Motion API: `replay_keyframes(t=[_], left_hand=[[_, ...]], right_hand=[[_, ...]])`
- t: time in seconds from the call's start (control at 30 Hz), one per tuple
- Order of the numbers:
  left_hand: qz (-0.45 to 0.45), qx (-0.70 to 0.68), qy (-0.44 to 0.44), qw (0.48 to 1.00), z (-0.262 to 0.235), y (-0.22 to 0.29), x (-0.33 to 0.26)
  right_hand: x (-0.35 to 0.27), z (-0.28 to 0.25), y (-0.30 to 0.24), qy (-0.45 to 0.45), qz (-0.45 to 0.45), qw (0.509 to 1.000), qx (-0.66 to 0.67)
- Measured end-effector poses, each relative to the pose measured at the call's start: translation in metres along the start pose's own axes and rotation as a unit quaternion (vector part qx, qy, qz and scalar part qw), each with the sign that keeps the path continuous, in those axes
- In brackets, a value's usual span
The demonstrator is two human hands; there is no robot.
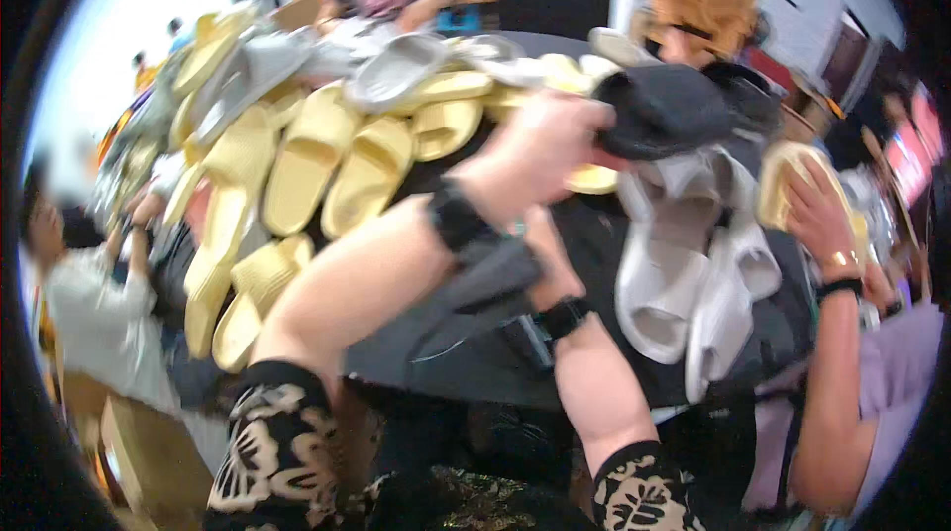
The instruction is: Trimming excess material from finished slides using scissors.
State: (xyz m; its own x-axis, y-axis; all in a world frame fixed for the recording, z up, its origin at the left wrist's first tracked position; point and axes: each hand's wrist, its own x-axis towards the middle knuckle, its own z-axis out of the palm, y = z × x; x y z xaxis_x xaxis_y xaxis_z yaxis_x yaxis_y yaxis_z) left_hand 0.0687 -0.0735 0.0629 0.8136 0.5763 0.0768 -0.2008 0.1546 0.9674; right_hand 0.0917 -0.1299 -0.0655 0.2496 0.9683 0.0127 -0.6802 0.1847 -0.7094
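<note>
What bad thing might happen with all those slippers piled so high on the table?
The yellow slippers are heaped and overlapping near the table edge, so a bump might slide some off. The left hand grips a dark grey slipper over the white slippers; pulling it away might drag those along. Another person's hand reaches in close by, so hands might collide.

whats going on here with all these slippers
A person stands at a dark round table heaped with foam slippers. Their left hand reaches across and grips a dark grey slipper. The right hand is mostly hidden behind the left forearm, so its grip cannot be told. Yellow slippers fill the left side, white ones the right. A co-worker's hand holds a yellow slipper nearby.
</note>
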Motion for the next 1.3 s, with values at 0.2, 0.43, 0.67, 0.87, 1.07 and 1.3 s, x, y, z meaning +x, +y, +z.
replay_keyframes(t=[0.2, 0.43, 0.67, 0.87, 1.07, 1.3], left_hand=[[0.013, -0.018, 0.068, 0.997, 0.067, -0.043, -0.01], [0.034, 0.196, 0.003, 0.98, 0.032, -0.044, -0.037], [0.162, 0.251, 0.051, 0.953, -0.028, -0.032, -0.121], [0.148, 0.37, 0.345, 0.849, -0.129, -0.016, -0.254], [0.11, 0.572, 0.587, 0.562, -0.278, -0.034, -0.382], [0.078, 0.406, 0.572, 0.708, -0.263, -0.04, -0.37]], right_hand=[[0.011, -0.009, -0.009, 0.105, 0.119, 0.982, -0.107], [0.003, 0.025, -0.001, 0.114, 0.09, 0.978, -0.15], [0.014, -0.039, -0.008, -0.077, -0.042, 0.984, -0.155], [0.002, 0.011, -0.006, 0.063, 0.063, 0.986, -0.142], [0.004, 0.015, -0.002, 0.047, 0.072, 0.987, -0.132], [0.003, 0.018, 0.005, 0.049, 0.048, 0.984, -0.163]])
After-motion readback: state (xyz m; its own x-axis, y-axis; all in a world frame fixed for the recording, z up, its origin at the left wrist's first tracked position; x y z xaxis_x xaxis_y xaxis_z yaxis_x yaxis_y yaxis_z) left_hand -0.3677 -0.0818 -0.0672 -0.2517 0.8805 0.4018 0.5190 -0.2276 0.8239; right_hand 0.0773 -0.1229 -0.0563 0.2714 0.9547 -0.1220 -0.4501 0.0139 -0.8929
